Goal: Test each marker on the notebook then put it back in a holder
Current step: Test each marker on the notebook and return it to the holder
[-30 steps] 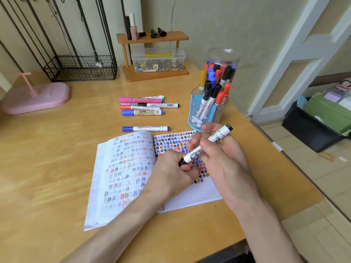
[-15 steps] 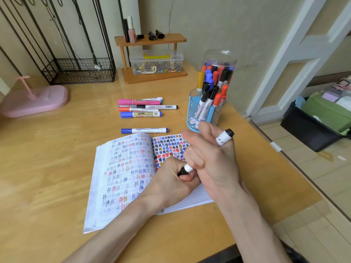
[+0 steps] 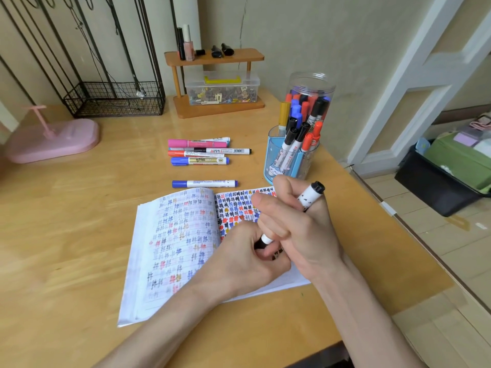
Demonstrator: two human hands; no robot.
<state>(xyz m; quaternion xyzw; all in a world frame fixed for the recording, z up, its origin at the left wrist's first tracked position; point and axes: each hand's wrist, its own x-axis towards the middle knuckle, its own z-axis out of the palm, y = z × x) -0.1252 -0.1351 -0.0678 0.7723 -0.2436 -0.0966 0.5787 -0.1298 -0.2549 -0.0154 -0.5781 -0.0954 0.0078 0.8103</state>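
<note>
Over the open notebook (image 3: 175, 243), the right hand (image 3: 300, 229) grips a black marker (image 3: 309, 196); left hand (image 3: 247, 261) fingers clench its cap end.

I count one open notebook (image 3: 183, 245) under my two hands, my left hand (image 3: 247, 264) and my right hand (image 3: 297, 229), and between them one white marker with black ends (image 3: 309, 196). Above the notebook, mid-frame, I count five loose markers (image 3: 204, 152): four bunched in a stack and one blue marker (image 3: 204, 183) apart, nearer the page. Right of centre I see two holders: one blue holder (image 3: 273, 158) and one clear jar (image 3: 310, 86) behind it, both crowded with markers I cannot count exactly. Upper left shows one wire basket (image 3: 114, 102) and one pink stand (image 3: 53, 140); upper centre, one wooden shelf (image 3: 215, 57) over one clear box (image 3: 221, 88).
</note>
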